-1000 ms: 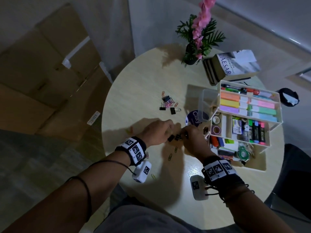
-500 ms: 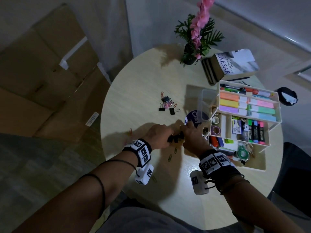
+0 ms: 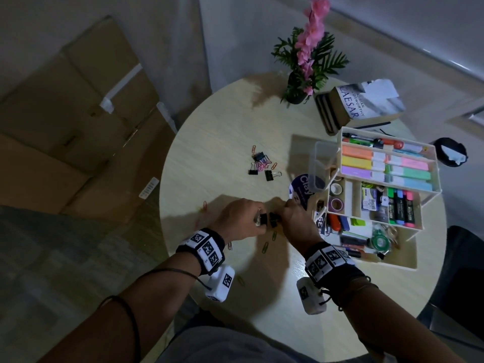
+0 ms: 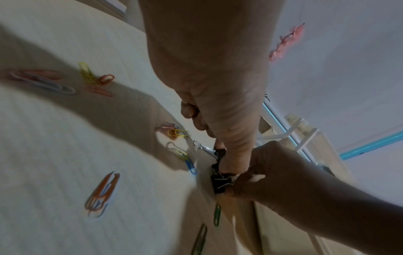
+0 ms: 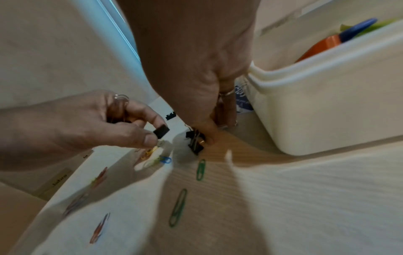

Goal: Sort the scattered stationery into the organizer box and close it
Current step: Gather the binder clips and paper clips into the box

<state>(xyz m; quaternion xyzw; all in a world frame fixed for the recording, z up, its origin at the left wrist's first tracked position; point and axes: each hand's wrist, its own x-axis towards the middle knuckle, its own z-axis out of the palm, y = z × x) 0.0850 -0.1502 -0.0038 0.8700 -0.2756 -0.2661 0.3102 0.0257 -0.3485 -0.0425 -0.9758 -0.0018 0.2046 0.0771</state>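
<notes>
Left hand (image 5: 91, 124) pinches one black binder clip (image 5: 161, 131) at its fingertips; right hand (image 5: 196, 72) fingers grasp another binder clip (image 5: 195, 140) just above the worktop (image 5: 305, 198). Light, rigid, springy: best held by the body.

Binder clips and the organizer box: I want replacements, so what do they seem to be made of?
Binder clips: apparently black painted sheet metal with bare shiny wire handles, which glint silver in the left wrist view. Each hand, left hand and right hand, pinches one. Organizer box: probably moulded plastic, cream with a smooth matte-satin look, going by its rounded rim and thick, even wall.
</notes>
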